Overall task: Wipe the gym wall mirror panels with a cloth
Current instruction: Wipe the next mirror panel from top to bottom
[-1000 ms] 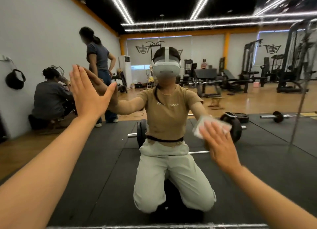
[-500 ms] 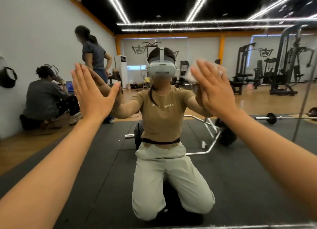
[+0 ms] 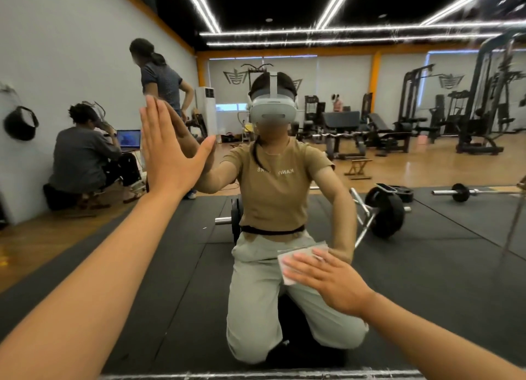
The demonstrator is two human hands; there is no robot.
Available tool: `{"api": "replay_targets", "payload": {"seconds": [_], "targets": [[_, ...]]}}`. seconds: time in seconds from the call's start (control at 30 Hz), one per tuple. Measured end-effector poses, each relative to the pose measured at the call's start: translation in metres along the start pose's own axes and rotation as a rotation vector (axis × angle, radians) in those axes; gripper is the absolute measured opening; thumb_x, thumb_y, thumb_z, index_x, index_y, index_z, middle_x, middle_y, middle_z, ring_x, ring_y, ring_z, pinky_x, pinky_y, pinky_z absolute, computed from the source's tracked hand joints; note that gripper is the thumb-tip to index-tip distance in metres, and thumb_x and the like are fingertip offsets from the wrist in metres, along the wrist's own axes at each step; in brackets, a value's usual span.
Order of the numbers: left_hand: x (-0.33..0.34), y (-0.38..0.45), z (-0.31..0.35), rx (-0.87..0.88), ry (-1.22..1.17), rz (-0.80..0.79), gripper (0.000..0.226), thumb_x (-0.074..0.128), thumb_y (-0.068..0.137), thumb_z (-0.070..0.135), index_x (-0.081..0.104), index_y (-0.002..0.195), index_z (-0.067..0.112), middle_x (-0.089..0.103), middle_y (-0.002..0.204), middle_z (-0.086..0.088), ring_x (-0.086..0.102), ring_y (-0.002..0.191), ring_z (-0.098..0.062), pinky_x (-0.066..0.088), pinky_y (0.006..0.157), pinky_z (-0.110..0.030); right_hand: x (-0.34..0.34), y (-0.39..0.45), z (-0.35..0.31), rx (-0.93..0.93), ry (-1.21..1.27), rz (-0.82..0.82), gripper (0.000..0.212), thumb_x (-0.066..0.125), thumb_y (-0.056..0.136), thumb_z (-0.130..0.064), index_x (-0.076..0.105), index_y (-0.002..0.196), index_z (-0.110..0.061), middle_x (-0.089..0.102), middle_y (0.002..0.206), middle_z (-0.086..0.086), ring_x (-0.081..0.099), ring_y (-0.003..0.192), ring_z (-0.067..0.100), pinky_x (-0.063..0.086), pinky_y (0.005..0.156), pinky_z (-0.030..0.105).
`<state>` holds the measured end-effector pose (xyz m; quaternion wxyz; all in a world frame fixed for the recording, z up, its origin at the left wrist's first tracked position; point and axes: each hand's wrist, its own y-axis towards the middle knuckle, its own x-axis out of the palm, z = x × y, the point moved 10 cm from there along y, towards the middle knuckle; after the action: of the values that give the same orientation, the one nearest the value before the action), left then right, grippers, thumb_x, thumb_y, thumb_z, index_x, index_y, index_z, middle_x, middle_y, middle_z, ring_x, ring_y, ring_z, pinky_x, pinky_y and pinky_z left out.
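Mirror [image 3: 427, 266]: low area under wipe
Right hand [image 3: 327, 277]: fingers straight — pressing cloth [image 3: 287, 257] flat
Left hand [image 3: 168, 149]: flat, empty — bracing

Mirrored "KANI" lettering on the reflected tan shirt [image 3: 280, 186]

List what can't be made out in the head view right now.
- Cloth: mostly under the right hand; full size and shape hidden.
- Left hand: palm faces the mirror, only its back shows.
- Mirror: top and sides cut off by the frame; streaks or dirt too faint to judge.
- Laptop screen in the reflection: too small to read.
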<state>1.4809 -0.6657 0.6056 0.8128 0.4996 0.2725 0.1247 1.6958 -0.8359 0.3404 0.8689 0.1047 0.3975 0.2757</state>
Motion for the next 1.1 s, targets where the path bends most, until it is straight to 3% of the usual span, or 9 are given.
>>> {"api": "replay_targets", "payload": {"seconds": [0.1, 0.2, 0.33, 0.5, 0.6, 0.7, 0.83, 0.93, 1.1], "targets": [[-0.002, -0.001, -0.001, 0.022, -0.019, -0.018, 0.106, 0.051, 0.088, 0.07, -0.006, 0.158, 0.014, -0.011, 0.166, -0.003, -0.012, 0.152, -0.018, -0.008, 0.121, -0.032, -0.042, 0.029, 0.029, -0.045, 0.042, 0.076, 0.075, 0.042, 0.083, -0.009, 0.027, 0.155, -0.024, 0.027, 0.161, -0.003, 0.021, 0.15, 0.016, 0.008, 0.123, 0.037], [-0.005, -0.002, 0.001, 0.045, 0.0, -0.016, 0.105, 0.052, 0.089, 0.069, -0.007, 0.158, 0.015, -0.011, 0.166, -0.003, -0.012, 0.152, -0.018, -0.01, 0.12, -0.031, -0.121, 0.086, 0.092, 0.086, 0.041, 0.276, 0.07, 0.036, 0.084, -0.002, 0.031, 0.151, -0.022, 0.029, 0.158, 0.003, 0.027, 0.146, 0.021, 0.022, 0.115, 0.043], [-0.008, -0.002, 0.002, 0.084, 0.023, -0.044, 0.103, 0.051, 0.09, 0.068, -0.006, 0.158, 0.015, -0.011, 0.166, -0.003, -0.011, 0.152, -0.018, -0.008, 0.119, -0.031, -0.204, 0.159, 0.179, 0.406, 0.039, 0.486, 0.066, 0.045, 0.092, -0.002, 0.031, 0.154, -0.02, 0.025, 0.162, 0.007, 0.017, 0.151, 0.025, 0.004, 0.122, 0.043], [-0.014, 0.0, -0.005, 0.172, 0.13, -0.065, 0.096, 0.047, 0.093, 0.065, 0.0, 0.159, 0.015, -0.01, 0.166, 0.0, -0.011, 0.152, -0.014, -0.015, 0.118, -0.028, -0.197, 0.176, 0.152, 0.532, 0.122, 0.654, 0.071, 0.048, 0.087, 0.005, 0.032, 0.154, -0.014, 0.023, 0.162, 0.011, 0.015, 0.15, 0.028, 0.012, 0.12, 0.051], [-0.016, 0.002, -0.01, 0.225, 0.145, -0.087, 0.089, 0.047, 0.096, 0.059, 0.001, 0.159, 0.016, -0.009, 0.167, 0.002, -0.009, 0.152, -0.013, -0.023, 0.114, -0.021, -0.131, 0.162, 0.059, 0.3, 0.109, 0.52, 0.071, 0.042, 0.083, -0.001, 0.036, 0.152, -0.018, 0.024, 0.161, 0.007, 0.018, 0.15, 0.024, 0.017, 0.116, 0.047], [-0.016, 0.003, -0.013, 0.26, 0.115, -0.116, 0.086, 0.051, 0.097, 0.052, 0.004, 0.159, 0.016, -0.007, 0.167, 0.002, -0.01, 0.151, -0.01, -0.019, 0.115, -0.02, -0.051, 0.129, -0.038, 0.006, -0.042, 0.241, 0.074, 0.039, 0.079, -0.013, 0.032, 0.152, -0.02, 0.02, 0.163, 0.002, 0.008, 0.152, 0.021, -0.002, 0.123, 0.042], [-0.017, 0.002, -0.019, 0.316, 0.111, -0.154, 0.083, 0.052, 0.098, 0.048, 0.005, 0.159, 0.018, -0.009, 0.166, 0.005, -0.019, 0.145, 0.001, -0.017, 0.115, -0.018, -0.014, 0.105, -0.067, -0.188, -0.155, 0.024, 0.072, 0.039, 0.083, -0.021, 0.029, 0.154, -0.021, 0.013, 0.165, -0.002, 0.017, 0.15, 0.017, -0.006, 0.123, 0.041], [-0.016, 0.003, -0.023, 0.349, 0.098, -0.183, 0.083, 0.054, 0.098, 0.045, 0.005, 0.159, 0.018, -0.011, 0.165, 0.006, -0.02, 0.144, 0.001, -0.011, 0.119, -0.024, -0.044, 0.124, -0.041, -0.221, -0.096, 0.062, 0.068, 0.04, 0.085, -0.02, 0.036, 0.152, -0.023, 0.027, 0.161, -0.002, 0.023, 0.149, 0.015, 0.004, 0.123, 0.038], [-0.014, 0.002, -0.024, 0.377, 0.094, -0.182, 0.083, 0.053, 0.098, 0.043, 0.003, 0.159, 0.017, -0.012, 0.165, 0.004, -0.02, 0.146, -0.003, -0.011, 0.12, -0.027, -0.162, 0.196, 0.076, 0.186, -0.004, 0.402, 0.066, 0.043, 0.086, -0.006, 0.038, 0.151, -0.018, 0.029, 0.16, 0.006, 0.023, 0.148, 0.023, 0.015, 0.118, 0.044]]}}
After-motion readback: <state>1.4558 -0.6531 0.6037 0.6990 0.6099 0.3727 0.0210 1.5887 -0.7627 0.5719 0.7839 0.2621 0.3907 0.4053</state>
